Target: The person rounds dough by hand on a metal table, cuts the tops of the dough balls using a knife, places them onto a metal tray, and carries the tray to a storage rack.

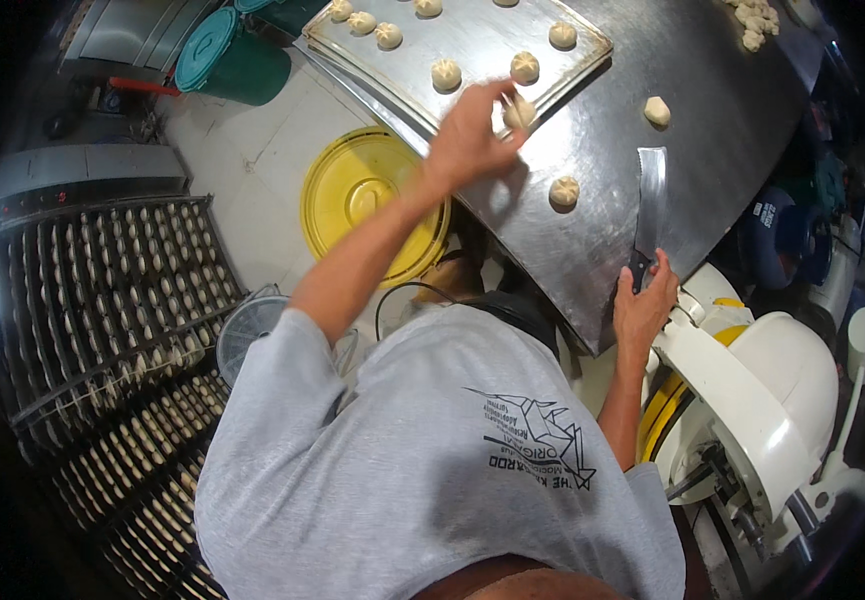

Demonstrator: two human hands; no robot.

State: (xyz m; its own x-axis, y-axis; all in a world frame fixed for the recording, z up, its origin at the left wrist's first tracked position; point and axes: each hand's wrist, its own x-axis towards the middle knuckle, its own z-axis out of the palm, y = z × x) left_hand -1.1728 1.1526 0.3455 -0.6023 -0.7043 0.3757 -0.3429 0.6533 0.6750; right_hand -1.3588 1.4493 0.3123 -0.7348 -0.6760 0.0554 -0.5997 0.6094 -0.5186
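With its fingertips, my left hand (470,138) grips a scored dough ball (519,113) over the near right edge of a metal baking tray (492,35). Several more scored dough balls, one of them a tray dough ball (445,74), sit spaced apart on that tray. My right hand (646,300) is closed around the dark handle of a serrated knife (653,190), whose blade points away from me over the steel table (592,260). Left of the blade rests another scored dough ball (564,191). Beyond the knife tip lies a dough ball without visible cuts (657,111).
Dough pieces (752,18) are heaped at the far right of the table. A white machine (772,390) stands close by my right arm. To my left are a yellow lidded bucket (322,205), a green lidded bin (214,55) and racks of small dough pieces (117,270).
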